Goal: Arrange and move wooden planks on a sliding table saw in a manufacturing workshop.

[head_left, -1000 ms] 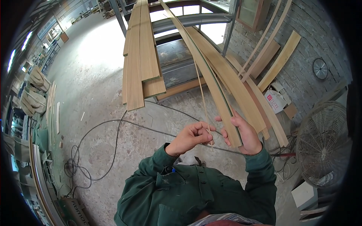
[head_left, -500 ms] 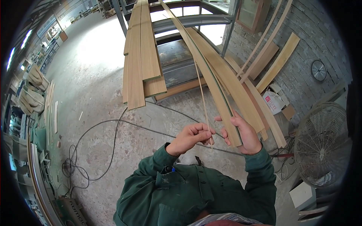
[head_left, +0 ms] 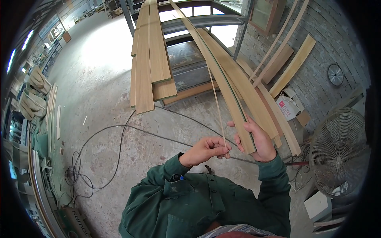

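A long wooden board (head_left: 224,89) with a dark green edge runs from the rack toward me, its near end gripped by my right hand (head_left: 260,141). My right thumb lies on the edge side, and the fingertips show at the opposite side. Just left of that end, my left hand (head_left: 207,151) pinches a thin wooden strip (head_left: 218,104) near its lower tip. The strip slants up and away until it passes behind the board. More boards (head_left: 258,104) lie to the right of the held one.
Several stacked boards (head_left: 143,75) jut toward me from the metal rack (head_left: 186,79) at left. Black cable (head_left: 119,158) loops over the floor. A large caged fan (head_left: 337,152) stands at right. Planks (head_left: 293,65) lean on the brick wall (head_left: 317,51).
My left hand has moved slightly right and toward me with the thin strip, closer to the board's end. My right hand keeps its hold on the board, almost unmoved.
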`<state>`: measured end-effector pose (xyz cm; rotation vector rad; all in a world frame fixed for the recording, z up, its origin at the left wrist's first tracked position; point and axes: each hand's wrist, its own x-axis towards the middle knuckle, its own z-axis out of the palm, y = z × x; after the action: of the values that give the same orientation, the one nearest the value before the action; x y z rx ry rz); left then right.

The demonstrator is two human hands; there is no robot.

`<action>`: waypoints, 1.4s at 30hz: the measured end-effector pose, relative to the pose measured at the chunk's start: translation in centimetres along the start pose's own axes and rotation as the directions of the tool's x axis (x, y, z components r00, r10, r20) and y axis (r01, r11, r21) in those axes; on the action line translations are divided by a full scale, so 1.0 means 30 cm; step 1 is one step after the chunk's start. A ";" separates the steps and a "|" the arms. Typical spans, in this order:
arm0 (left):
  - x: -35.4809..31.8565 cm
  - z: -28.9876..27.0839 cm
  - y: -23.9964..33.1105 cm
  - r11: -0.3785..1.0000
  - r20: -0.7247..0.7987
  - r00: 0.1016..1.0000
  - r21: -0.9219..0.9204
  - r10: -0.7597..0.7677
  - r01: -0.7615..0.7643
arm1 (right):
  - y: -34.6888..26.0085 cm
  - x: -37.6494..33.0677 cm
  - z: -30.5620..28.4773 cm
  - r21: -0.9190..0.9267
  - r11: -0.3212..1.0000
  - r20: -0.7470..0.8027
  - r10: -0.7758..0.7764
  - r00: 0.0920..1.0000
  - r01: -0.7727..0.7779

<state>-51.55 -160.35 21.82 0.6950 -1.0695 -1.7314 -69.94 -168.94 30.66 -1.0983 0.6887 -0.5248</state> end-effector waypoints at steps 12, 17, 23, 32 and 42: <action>-0.031 -0.002 0.020 1.000 0.028 1.000 -0.027 0.008 -0.007 | 0.013 -0.001 -0.006 0.017 1.000 0.016 -0.010 1.000 0.009; -0.042 -0.012 0.031 0.999 0.049 0.998 -0.035 0.041 -0.039 | 0.010 -0.001 -0.001 0.108 0.994 0.018 0.016 1.000 -0.018; -0.024 -0.023 0.042 0.993 0.058 0.995 -0.086 0.084 -0.079 | 0.044 0.019 -0.056 0.429 0.901 0.177 -0.008 0.984 -0.070; 0.055 0.007 0.035 0.998 0.067 0.998 -0.070 0.005 0.000 | 0.164 0.039 -0.123 0.422 0.895 0.116 0.109 0.987 -0.149; 0.072 0.005 0.011 0.999 0.087 0.995 0.008 -0.054 0.053 | 0.189 0.044 -0.138 0.348 0.932 0.067 0.086 0.994 -0.104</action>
<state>-52.36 -162.36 22.22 0.6620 -1.1247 -1.8195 -71.78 -170.32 23.88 -0.7360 0.5734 -0.5125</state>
